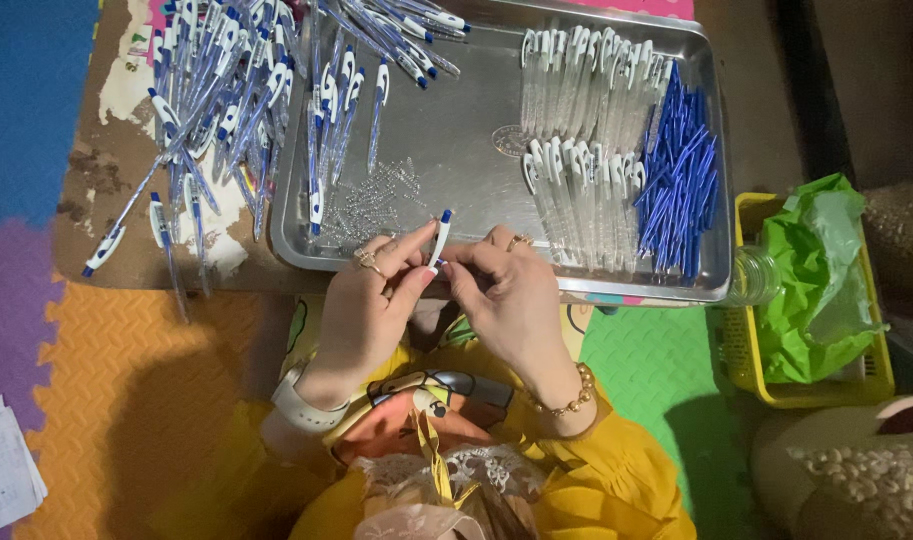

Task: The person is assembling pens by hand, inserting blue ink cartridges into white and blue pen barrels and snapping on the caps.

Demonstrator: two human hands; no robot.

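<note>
We pinch one pen (440, 238) between our left hand (371, 300) and right hand (506, 290), both closed on it above the tray's (456, 150) near edge. Many finished pens (226, 90) lie piled; rows of clear barrels (586, 130), blue refills (681, 185) and springs (376, 195) remain.

A yellow plastic basket (874, 385) lined with a crumpled green plastic bag (811, 280) stands on the floor just beside the right edge of the low, worn brown table (101, 175). A clear plastic bottle (754, 276) leans at the basket's left rim. The floor is covered with foam puzzle mats (126, 360) in blue, purple, orange and green. A stack of white paper sheets (4, 470) lies at the lower left.
</note>
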